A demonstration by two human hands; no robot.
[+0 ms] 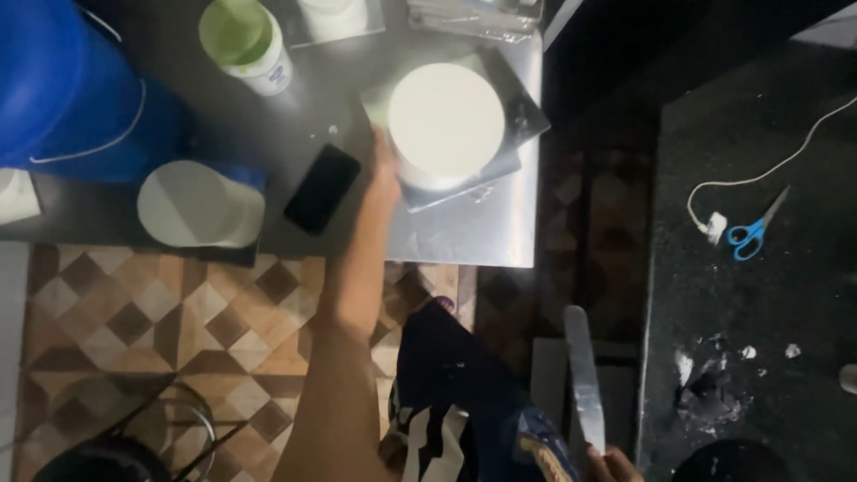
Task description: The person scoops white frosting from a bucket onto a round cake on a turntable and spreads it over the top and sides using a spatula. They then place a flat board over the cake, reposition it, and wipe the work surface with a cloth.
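While the left hand [386,165] reaches forward across the bench [464,236], it rests against the left side of a round white cake [446,120], fingers apparently laid flat to its edge, though the dim light hides how far they are spread. The cake sits on a square metal board [513,116] turned cornerwise, directly to the right of that hand and touching it. The right hand [616,466] is low at the bottom edge of the view, well apart from the cake, closed around the handle of a long flat metal spatula [585,379]; the blade's long axis runs nearly upright in the picture, pointing roughly toward the bench. So the left hand is far the nearer to the cake.

Just left of the reaching forearm lies a dark phone [321,187], and beyond it a white tub [201,205], a blue bucket [71,89] and a green-lidded jar [245,40]. Off to the right, on a dark surface, lie blue-handled scissors [754,228] and a white cord [768,165].
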